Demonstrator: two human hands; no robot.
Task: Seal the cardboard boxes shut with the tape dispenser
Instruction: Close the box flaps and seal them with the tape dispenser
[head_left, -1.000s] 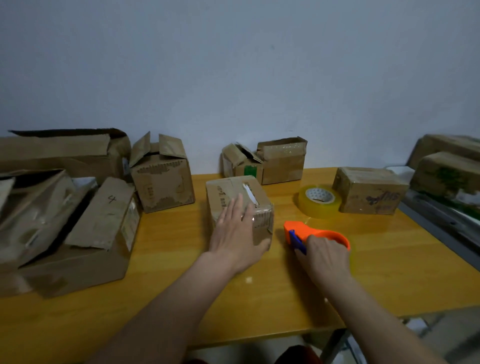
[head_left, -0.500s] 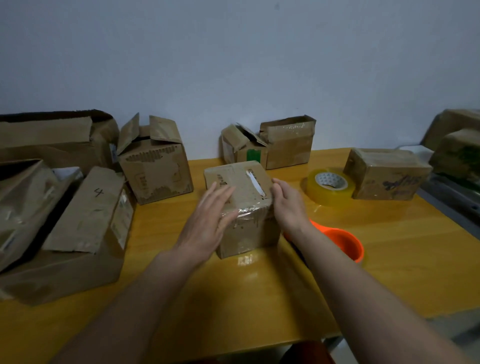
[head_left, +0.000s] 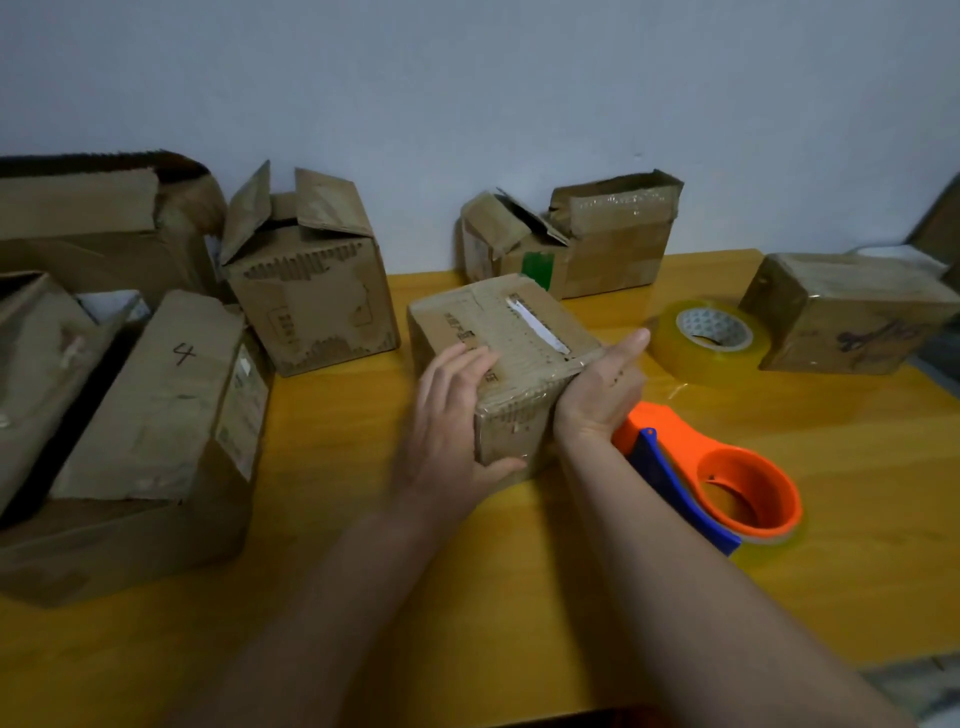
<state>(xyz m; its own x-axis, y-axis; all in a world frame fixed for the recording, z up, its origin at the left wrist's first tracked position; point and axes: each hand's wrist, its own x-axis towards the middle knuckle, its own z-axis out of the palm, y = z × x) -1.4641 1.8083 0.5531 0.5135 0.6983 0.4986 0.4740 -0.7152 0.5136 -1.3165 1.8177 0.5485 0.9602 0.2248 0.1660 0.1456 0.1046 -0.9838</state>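
Your left hand (head_left: 452, 415) and right hand (head_left: 597, 384) clasp the box (head_left: 514, 358) between flat fingers, dispenser (head_left: 727, 483) just behind your right wrist; loose tape may peel if you press unevenly.

A yellow wooden table (head_left: 519, 587) carries cardboard boxes (head_left: 311, 291), a tape roll (head_left: 709, 335) and an orange tape dispenser (head_left: 727, 483).

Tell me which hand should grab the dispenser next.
Right. The dispenser lies just beside the right hand, on that side of the box. The left hand is across the box and can keep steadying it.
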